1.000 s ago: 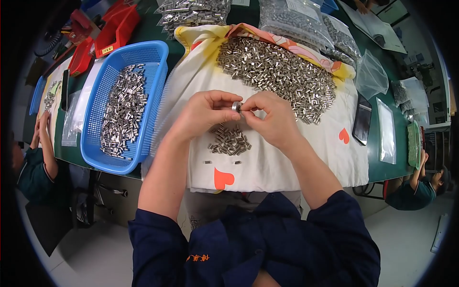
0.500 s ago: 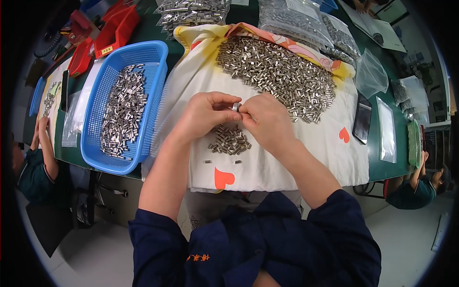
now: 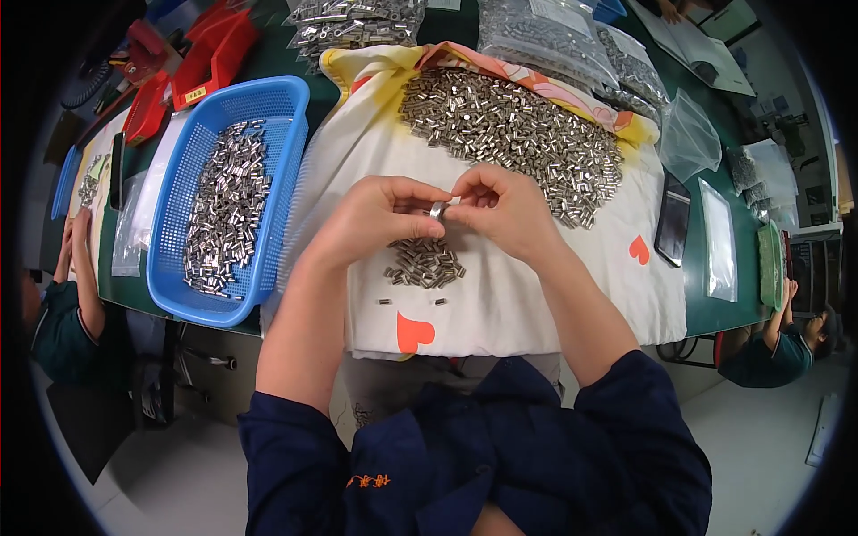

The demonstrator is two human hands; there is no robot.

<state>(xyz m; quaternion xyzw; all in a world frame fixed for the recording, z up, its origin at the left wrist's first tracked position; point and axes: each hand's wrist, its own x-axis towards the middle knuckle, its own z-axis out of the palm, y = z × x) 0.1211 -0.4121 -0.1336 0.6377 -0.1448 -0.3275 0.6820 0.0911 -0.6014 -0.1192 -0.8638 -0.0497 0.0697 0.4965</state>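
My left hand [image 3: 371,219] pinches a short silver metal ring-shaped piece [image 3: 437,210] between thumb and fingers. Close on its right, my right hand [image 3: 509,214] has thumb and forefinger pressed together at the piece's edge; whatever is between them is too small to make out. Below both hands lies a small pile of short metal cylinders [image 3: 424,263] on the white cloth [image 3: 500,313]. Two single cylinders lie nearer to me, one of them a loose cylinder [image 3: 440,302]. A much larger heap of cylinders [image 3: 527,134] spreads over the cloth beyond my hands.
At left stands a blue mesh basket [image 3: 290,161] with many cylinders in it. Red bins [image 3: 214,58] and bags of metal parts [image 3: 536,40] sit at the back. A phone [image 3: 672,219] and a clear plastic bag [image 3: 718,241] lie at right. Other people work on both sides.
My right hand has drawn slightly back from the metal piece, and its fingers have lifted and curled. The left hand still holds the piece, now a little lower. The whole view has shifted slightly.
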